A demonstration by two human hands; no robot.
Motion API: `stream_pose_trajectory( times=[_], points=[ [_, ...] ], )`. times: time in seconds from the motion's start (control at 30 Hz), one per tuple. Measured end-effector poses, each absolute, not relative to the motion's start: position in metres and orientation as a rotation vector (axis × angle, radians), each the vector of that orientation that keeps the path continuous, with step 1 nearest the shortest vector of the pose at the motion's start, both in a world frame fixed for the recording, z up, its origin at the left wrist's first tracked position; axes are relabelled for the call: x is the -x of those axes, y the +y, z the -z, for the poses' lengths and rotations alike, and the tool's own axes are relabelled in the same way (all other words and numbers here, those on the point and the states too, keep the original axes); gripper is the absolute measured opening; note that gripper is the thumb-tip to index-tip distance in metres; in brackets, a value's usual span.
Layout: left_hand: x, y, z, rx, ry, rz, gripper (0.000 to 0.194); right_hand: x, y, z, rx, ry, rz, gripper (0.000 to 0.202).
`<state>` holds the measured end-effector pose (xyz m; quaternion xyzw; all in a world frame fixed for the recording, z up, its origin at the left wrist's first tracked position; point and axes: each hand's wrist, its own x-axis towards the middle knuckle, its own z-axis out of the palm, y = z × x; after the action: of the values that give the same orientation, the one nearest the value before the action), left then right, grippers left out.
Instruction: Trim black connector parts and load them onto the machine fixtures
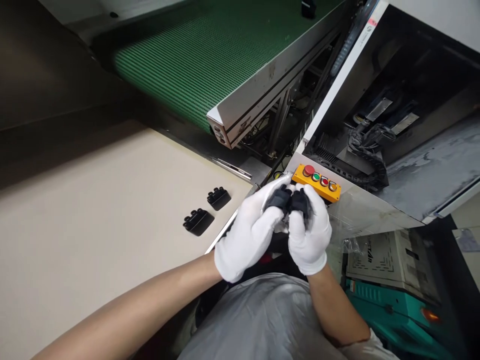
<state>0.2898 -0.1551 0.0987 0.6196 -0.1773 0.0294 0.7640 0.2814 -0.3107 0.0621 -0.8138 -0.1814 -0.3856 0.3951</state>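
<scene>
White gloves cover both of my hands. My left hand is closed on a small black part, thumb in front and fingers stretched behind it. Close beside it, my right hand pinches a second small black part between thumb and fingers. The two parts are side by side; whether they touch or are joined I cannot tell. To the left, on the beige tabletop, lie two black plastic parts with small looped tabs along one edge, a nearer part and a farther part.
A yellow control box with coloured buttons sits just beyond my hands. Behind the table runs a green conveyor belt with a dark object on it. An open machine cabinet stands right, above a teal machine.
</scene>
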Motion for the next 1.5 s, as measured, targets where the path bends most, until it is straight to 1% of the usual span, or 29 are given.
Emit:
stream_pose_trajectory(
  times=[0.1, 0.17, 0.27, 0.37, 0.47, 0.53, 0.67, 0.73, 0.87, 0.93, 1.07, 1.23, 1.5],
  points=[
    [-0.289, -0.164, -0.096, -1.147, -0.306, 0.125, 0.046, -0.281, -0.314, -0.057, 2.051, -0.432, 0.972, 0.054],
    [-0.288, -0.169, -0.094, -1.036, -0.274, 0.181, 0.043, -0.280, -0.314, -0.054, 1.995, -0.388, 0.916, 0.051],
    [-0.284, -0.174, -0.092, -0.928, -0.251, 0.206, 0.040, -0.279, -0.308, -0.055, 1.799, -0.256, 0.796, 0.048],
    [-0.280, -0.175, -0.093, -0.914, -0.270, 0.190, 0.042, -0.280, -0.302, -0.063, 1.600, -0.171, 0.769, 0.043],
    [-0.277, -0.172, -0.095, -0.929, -0.276, 0.218, 0.046, -0.282, -0.304, -0.071, 1.533, -0.108, 0.707, 0.039],
    [-0.280, -0.170, -0.096, -1.038, -0.307, 0.165, 0.048, -0.284, -0.311, -0.075, 1.541, -0.103, 0.622, 0.037],
    [-0.290, -0.165, -0.095, -1.357, -0.402, -0.111, 0.044, -0.286, -0.330, -0.081, 1.638, -0.226, 0.567, 0.030],
    [-0.295, -0.163, -0.094, -1.402, -0.392, -0.187, 0.049, -0.285, -0.337, -0.087, 1.723, -0.291, 0.577, 0.032],
    [-0.298, -0.161, -0.091, -1.348, -0.382, -0.263, 0.065, -0.282, -0.340, -0.099, 1.797, -0.340, 0.588, 0.057],
    [-0.297, -0.162, -0.091, -1.299, -0.380, -0.253, 0.069, -0.282, -0.339, -0.101, 1.755, -0.347, 0.597, 0.063],
    [-0.293, -0.165, -0.094, -1.204, -0.340, -0.209, 0.068, -0.282, -0.336, -0.099, 1.699, -0.329, 0.601, 0.063],
    [-0.292, -0.166, -0.095, -1.121, -0.393, -0.233, 0.067, -0.280, -0.331, -0.099, 1.649, -0.332, 0.655, 0.057],
    [-0.294, -0.165, -0.094, -1.137, -0.415, -0.262, 0.066, -0.284, -0.329, -0.101, 1.671, -0.366, 0.706, 0.055]
  ],
)
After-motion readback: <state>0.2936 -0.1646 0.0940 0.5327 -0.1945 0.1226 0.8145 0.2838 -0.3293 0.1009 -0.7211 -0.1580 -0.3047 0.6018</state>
